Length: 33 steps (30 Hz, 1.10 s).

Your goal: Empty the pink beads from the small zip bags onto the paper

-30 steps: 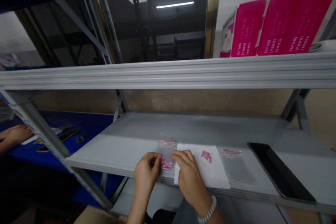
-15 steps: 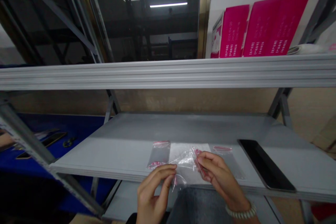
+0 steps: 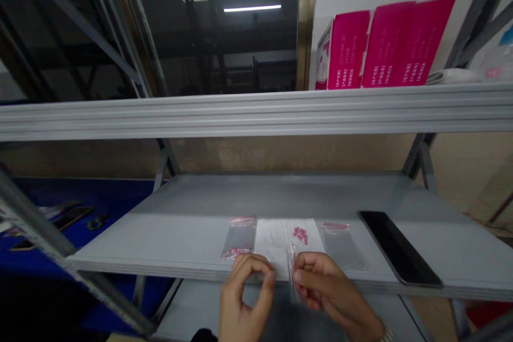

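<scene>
My right hand [image 3: 326,288] pinches a small clear zip bag [image 3: 294,278] with red closure lines, upright in front of the shelf edge. To its left, my left hand [image 3: 248,296] is curled, thumb and forefinger tips together; whatever they hold is too small to make out. Beyond my hands, several pink beads [image 3: 300,234] lie in a cluster on a white paper sheet [image 3: 272,238]. A zip bag with pink beads at its bottom [image 3: 239,238] lies left of the paper. On the right side lies another clear zip bag [image 3: 342,248], flat, with no beads visible inside.
A black phone or tablet [image 3: 396,248] lies right of the bags on the grey shelf [image 3: 192,197]. Above runs a second shelf's front edge [image 3: 256,115], bearing magenta boxes [image 3: 395,45]. At far left, dark objects rest on a blue surface [image 3: 128,192].
The zip bag has moved nearer me in my right hand, away from my left fingers, uncovering the paper and bead cluster. My left thumb and forefinger have closed into a ring.
</scene>
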### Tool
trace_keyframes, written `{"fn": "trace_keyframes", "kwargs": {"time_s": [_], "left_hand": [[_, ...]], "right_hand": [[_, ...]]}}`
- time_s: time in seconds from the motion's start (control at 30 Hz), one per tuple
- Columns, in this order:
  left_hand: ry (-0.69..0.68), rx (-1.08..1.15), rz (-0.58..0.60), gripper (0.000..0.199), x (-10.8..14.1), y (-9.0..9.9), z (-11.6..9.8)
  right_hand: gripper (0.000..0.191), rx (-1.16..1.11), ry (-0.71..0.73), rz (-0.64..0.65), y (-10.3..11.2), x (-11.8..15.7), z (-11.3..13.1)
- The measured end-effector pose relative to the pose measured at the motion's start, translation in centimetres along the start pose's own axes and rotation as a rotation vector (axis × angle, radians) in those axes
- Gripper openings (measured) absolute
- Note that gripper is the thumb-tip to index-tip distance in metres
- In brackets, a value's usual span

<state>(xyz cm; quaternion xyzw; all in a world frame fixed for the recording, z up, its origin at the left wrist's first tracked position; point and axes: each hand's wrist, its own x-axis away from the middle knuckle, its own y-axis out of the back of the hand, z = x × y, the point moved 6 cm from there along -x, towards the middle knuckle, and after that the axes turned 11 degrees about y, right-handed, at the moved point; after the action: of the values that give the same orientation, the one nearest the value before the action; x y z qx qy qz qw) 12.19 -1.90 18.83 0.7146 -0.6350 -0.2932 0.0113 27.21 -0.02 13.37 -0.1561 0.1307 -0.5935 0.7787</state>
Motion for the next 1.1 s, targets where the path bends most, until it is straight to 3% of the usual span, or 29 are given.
{"fn": "trace_keyframes", "kwargs": {"time_s": [0.2,0.4,0.8,1.1], "left_hand": [[0.211,0.146,0.199,0.03,0.2,-3.4,-0.9],[0.345,0.267,0.281,0.043,-0.5,-4.2,0.2],[0.302,0.37,0.387,0.044,-0.2,-4.4,-0.3],[0.294,0.313,0.354,0.037,-0.5,-4.4,-0.5]], "right_hand": [[0.042,0.086,0.078,0.059,-1.2,-0.1,0.6],[0.039,0.118,0.105,0.152,-1.3,-0.3,0.8],[0.039,-0.022,0.103,0.197,-1.3,0.1,0.8],[0.039,-0.072,0.066,0.136,-1.3,0.7,1.3]]}}
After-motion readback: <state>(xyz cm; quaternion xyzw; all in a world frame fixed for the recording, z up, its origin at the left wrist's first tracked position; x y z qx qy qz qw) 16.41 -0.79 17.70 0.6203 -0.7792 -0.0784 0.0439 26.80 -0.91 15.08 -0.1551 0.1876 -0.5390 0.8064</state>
